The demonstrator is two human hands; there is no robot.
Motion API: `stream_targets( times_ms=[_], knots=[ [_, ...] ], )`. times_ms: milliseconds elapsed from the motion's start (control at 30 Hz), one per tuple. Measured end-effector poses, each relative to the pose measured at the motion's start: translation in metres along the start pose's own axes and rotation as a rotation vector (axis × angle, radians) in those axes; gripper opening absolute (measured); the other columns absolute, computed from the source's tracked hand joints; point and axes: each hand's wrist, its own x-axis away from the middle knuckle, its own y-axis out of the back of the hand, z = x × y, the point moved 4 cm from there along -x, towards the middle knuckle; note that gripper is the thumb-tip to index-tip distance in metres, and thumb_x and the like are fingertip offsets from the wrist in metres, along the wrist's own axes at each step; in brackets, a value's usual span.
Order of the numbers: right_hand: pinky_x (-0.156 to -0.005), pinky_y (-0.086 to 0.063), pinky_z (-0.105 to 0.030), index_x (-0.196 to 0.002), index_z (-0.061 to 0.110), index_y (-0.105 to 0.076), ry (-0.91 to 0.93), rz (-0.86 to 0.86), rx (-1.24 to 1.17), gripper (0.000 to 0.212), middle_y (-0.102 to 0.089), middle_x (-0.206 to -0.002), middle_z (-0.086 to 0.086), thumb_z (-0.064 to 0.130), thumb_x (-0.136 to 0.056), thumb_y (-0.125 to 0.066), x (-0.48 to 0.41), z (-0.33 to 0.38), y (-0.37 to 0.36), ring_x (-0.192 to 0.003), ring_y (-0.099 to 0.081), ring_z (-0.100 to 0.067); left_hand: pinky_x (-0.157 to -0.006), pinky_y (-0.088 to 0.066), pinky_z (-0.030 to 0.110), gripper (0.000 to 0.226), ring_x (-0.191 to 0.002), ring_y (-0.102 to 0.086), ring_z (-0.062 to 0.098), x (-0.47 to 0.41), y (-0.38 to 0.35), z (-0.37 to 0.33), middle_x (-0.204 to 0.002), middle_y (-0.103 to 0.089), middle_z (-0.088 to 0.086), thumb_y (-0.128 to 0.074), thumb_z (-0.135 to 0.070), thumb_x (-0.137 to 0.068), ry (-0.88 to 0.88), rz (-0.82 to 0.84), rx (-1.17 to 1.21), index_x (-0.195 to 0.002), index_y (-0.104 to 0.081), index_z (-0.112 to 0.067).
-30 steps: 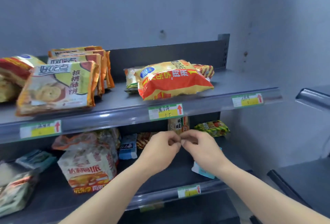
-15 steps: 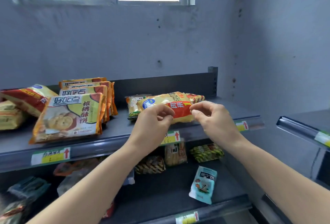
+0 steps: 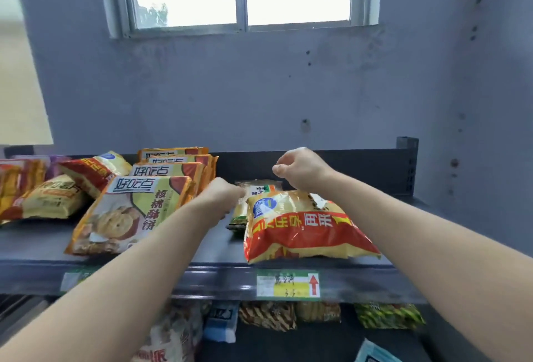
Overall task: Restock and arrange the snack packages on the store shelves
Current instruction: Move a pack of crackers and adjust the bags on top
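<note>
On the top shelf (image 3: 219, 249), cookie packs (image 3: 129, 211) lean in a row at left. A red-and-yellow bag (image 3: 302, 229) lies flat at the front edge, long axis along the shelf, print upside down to the viewer. A green packet (image 3: 259, 188) sits just behind it. The left hand (image 3: 225, 197), fingers curled, meets the packet's corner; whether it grips cannot be told. The right hand (image 3: 302, 171) hovers above the bag, fist curled, holding nothing visible.

Gray shelf (image 3: 34, 243) w/ cookie pkgs (image 3: 124, 211), red-yellow bag (image 3: 302, 229).
</note>
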Motion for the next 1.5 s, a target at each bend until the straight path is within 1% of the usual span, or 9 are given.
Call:
stream_targets(
  times_ms=[200,367,467,633,733,867,967,1300,1500],
  knots=[
    [-0.079,-0.044,-0.029,-0.120,0.008,-0.058,-0.190,0.378,0.390,0.047,-0.062,-0.111,-0.006,0.046,-0.094,-0.047,-0.048,-0.026,-0.024,-0.099,-0.061,-0.024,-0.077,-0.051,0.035,0.036,-0.098,-0.059,0.026,-0.030,-0.019,0.002,-0.104,-0.056,0.012,-0.060,-0.033,-0.090,0.232,0.129,0.031,-0.111,-0.049,-0.006],
    [-0.089,-0.050,-0.031,-0.132,0.005,-0.049,-0.332,0.598,0.162,0.051,-0.060,-0.124,-0.011,0.041,-0.095,-0.050,-0.064,-0.036,-0.047,-0.104,-0.064,-0.024,-0.069,-0.048,0.032,0.032,-0.099,-0.060,0.022,-0.043,-0.026,0.007,-0.115,-0.063,0.011,-0.063,-0.022,-0.089,0.277,0.102,0.130,-0.114,-0.058,-0.003],
    [-0.081,-0.053,-0.035,-0.132,0.002,-0.047,-0.333,0.475,0.001,0.053,-0.062,-0.103,-0.015,0.035,-0.093,-0.056,-0.077,-0.037,-0.048,-0.091,-0.063,-0.030,-0.090,-0.049,0.035,0.027,-0.111,-0.058,0.026,-0.048,-0.020,0.002,-0.118,-0.062,0.013,-0.064,-0.009,-0.087,0.187,-0.046,0.189,-0.111,-0.062,0.003],
    [-0.064,-0.051,-0.027,-0.113,0.008,-0.053,-0.217,0.260,-0.352,0.028,-0.064,-0.106,-0.008,0.020,-0.089,-0.062,-0.081,-0.023,-0.037,-0.082,-0.064,-0.018,-0.065,-0.056,0.024,0.031,-0.087,-0.066,0.024,-0.043,0.003,-0.022,-0.107,-0.065,0.013,-0.061,0.005,-0.085,0.032,-0.155,0.370,-0.116,-0.058,0.007],
    [-0.080,-0.056,-0.035,-0.122,0.010,-0.046,-0.097,0.149,-0.623,0.037,-0.063,-0.110,-0.003,0.013,-0.089,-0.062,-0.072,-0.003,-0.023,-0.091,-0.065,-0.020,-0.081,-0.056,0.035,0.031,-0.097,-0.065,0.026,-0.031,0.023,-0.037,-0.110,-0.065,0.012,-0.063,0.004,-0.084,-0.141,-0.258,0.421,-0.113,-0.057,-0.003],
    [-0.082,-0.048,-0.029,-0.138,0.006,-0.037,0.051,0.029,-0.714,0.052,-0.054,-0.118,0.001,0.007,-0.091,-0.058,-0.041,0.025,-0.002,-0.093,-0.056,-0.012,-0.065,-0.056,0.024,0.025,-0.084,-0.061,0.015,0.001,0.047,-0.053,-0.089,-0.059,-0.002,-0.064,-0.006,-0.086,-0.328,-0.288,0.576,-0.106,-0.051,-0.012],
    [-0.081,-0.052,-0.028,-0.143,0.008,-0.032,0.076,-0.038,-0.746,0.060,-0.052,-0.135,-0.002,0.007,-0.090,-0.060,-0.012,0.037,0.005,-0.105,-0.057,-0.015,-0.062,-0.055,0.023,0.027,-0.079,-0.061,0.012,0.028,0.059,-0.055,-0.088,-0.058,-0.002,-0.067,-0.011,-0.085,-0.382,-0.254,0.671,-0.106,-0.050,-0.013],
    [-0.073,-0.060,-0.037,-0.118,0.008,-0.055,-0.056,-0.210,-0.874,0.039,-0.070,-0.104,-0.009,0.006,-0.082,-0.068,0.111,0.053,-0.004,-0.083,-0.072,-0.022,-0.087,-0.055,0.044,0.027,-0.088,-0.062,0.021,0.112,0.079,-0.003,-0.089,-0.060,0.000,-0.071,-0.005,-0.079,-0.439,0.012,0.644,-0.095,-0.053,-0.018],
    [-0.058,-0.057,-0.026,-0.107,0.007,-0.062,-0.179,-0.308,-0.779,0.022,-0.072,-0.091,-0.005,0.003,-0.086,-0.063,0.195,0.041,-0.024,-0.065,-0.070,-0.012,-0.064,-0.054,0.023,0.034,-0.069,-0.056,0.010,0.166,0.069,0.041,-0.077,-0.055,-0.003,-0.075,-0.002,-0.075,-0.500,0.248,0.521,-0.081,-0.048,-0.021]
  ],
)
